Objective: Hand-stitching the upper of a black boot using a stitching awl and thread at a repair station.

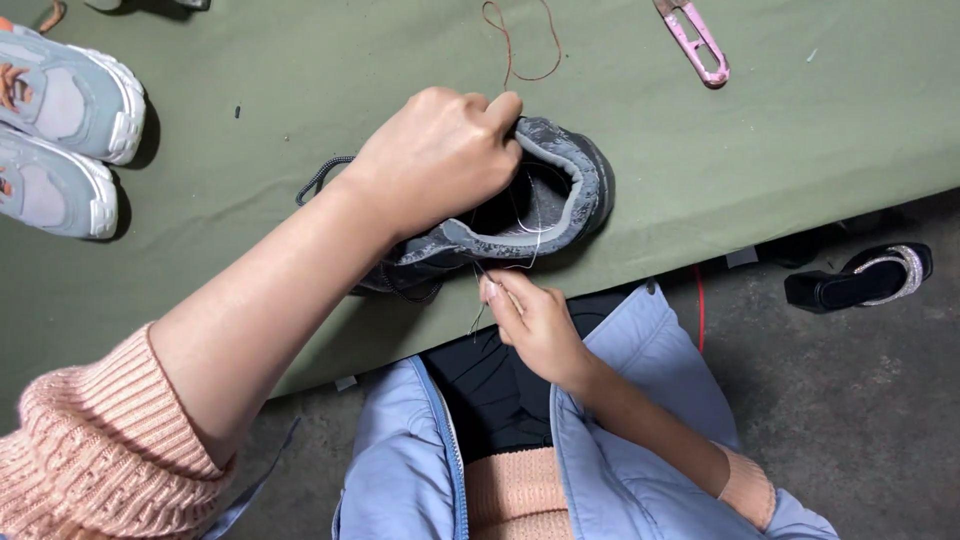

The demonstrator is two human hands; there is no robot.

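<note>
Head view, looking down on your work. Your left hand (435,160) is closed on the collar of the dark grey shoe (540,200), thumb and fingers pinching the padded rim and steadying it. The shoe lies on its side on the green counter (800,110), near the front edge, with its opening turned toward you. Your right hand (530,320) is closed in a pinch on a fine thread (525,235), which runs taut from your fingertips up into the collar; whether a needle sits in that pinch cannot be told.

Progress, as a judgement: stitching along the collar is under way, with thread already passing through the lining. How much of the seam is complete, and how much remains, is hidden by your left hand.

Surroundings: a loose reddish-brown thread (520,45) loops on the cloth just beyond the shoe. Pink thread snips (695,40) lie well apart at the far right. A pair of light grey sneakers (65,130) sits at the left edge. On the floor to the right lies a black sandal (860,278) with a glittering strap.

Room for moving: the counter edge (640,270) runs just under the shoe, so your right hand works off the counter, above your lap. Bare cloth lies to the right of the shoe and behind it.
</note>
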